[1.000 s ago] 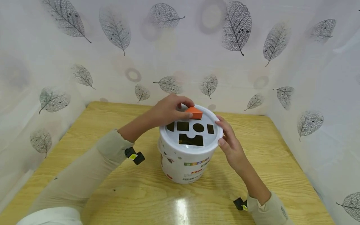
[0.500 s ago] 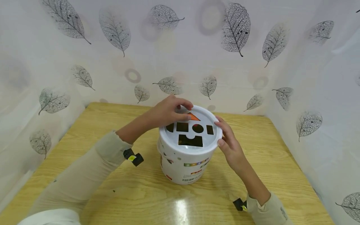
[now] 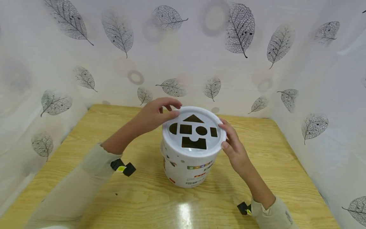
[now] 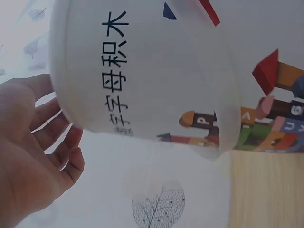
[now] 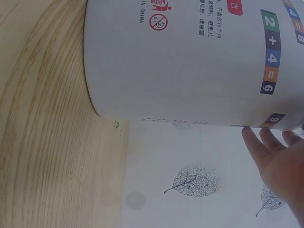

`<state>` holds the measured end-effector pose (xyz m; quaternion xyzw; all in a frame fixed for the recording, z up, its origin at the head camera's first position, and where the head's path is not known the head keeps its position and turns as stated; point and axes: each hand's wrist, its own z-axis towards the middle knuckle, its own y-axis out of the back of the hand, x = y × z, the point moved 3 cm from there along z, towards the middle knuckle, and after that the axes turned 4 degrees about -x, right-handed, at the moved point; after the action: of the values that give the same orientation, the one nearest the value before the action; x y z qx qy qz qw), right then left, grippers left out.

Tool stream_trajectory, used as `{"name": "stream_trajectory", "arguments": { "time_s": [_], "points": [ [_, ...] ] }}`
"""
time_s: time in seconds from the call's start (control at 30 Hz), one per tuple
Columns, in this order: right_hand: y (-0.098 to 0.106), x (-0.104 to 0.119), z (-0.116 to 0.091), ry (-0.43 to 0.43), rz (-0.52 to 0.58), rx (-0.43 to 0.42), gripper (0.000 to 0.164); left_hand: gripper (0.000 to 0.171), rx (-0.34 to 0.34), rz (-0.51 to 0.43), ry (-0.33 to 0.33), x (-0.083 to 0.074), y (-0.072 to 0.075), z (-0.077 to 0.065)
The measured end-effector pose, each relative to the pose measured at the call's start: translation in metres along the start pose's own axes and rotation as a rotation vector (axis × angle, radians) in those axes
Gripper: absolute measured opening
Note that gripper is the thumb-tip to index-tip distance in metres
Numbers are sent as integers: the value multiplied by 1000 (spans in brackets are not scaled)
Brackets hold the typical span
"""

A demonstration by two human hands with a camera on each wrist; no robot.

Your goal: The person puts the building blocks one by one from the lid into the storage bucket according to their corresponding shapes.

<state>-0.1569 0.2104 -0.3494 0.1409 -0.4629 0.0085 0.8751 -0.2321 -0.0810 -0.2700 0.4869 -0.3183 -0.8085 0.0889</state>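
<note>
A white bucket (image 3: 187, 170) with printed sides stands upright on the table, its white lid (image 3: 210, 144) cut with several shaped holes. The triangular hole (image 3: 193, 119) at the back of the lid looks dark. My left hand (image 3: 154, 114) is empty at the lid's left rear edge, fingers loosely bent; in the left wrist view the hand (image 4: 33, 147) lies beside the bucket's upper rim. My right hand (image 3: 235, 152) rests thumb and fingers against the lid's right rim. In the right wrist view, extended fingers (image 5: 256, 145) of that hand touch the bucket's side.
Pale wood table (image 3: 137, 194) surrounds the bucket. A white curtain (image 3: 183, 57) with leaf prints hangs behind and on both sides. Black wrist devices (image 3: 123, 167) sit on the cuffs of both sleeves.
The orange triangular block, held by my left hand on the lid, sank into the triangular hole and is now out of sight. The left hand has drawn back leftward; the right stays put.
</note>
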Motion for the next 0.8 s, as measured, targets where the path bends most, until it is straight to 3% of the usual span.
{"name": "stream_trajectory", "arguments": {
  "time_s": [0.43, 0.63, 0.8],
  "points": [
    [0, 0, 1, -29, 3, 21, 54, 32, -141, 71, 61, 27, 45, -64],
    [1, 1, 0, -42, 7, 17, 53, 32, -196, 140, 148, 39, 56, -93],
    [1, -1, -1, -22, 17, 10, 51, 32, -208, 183, 164, 56, 62, -116]
  ]
}}
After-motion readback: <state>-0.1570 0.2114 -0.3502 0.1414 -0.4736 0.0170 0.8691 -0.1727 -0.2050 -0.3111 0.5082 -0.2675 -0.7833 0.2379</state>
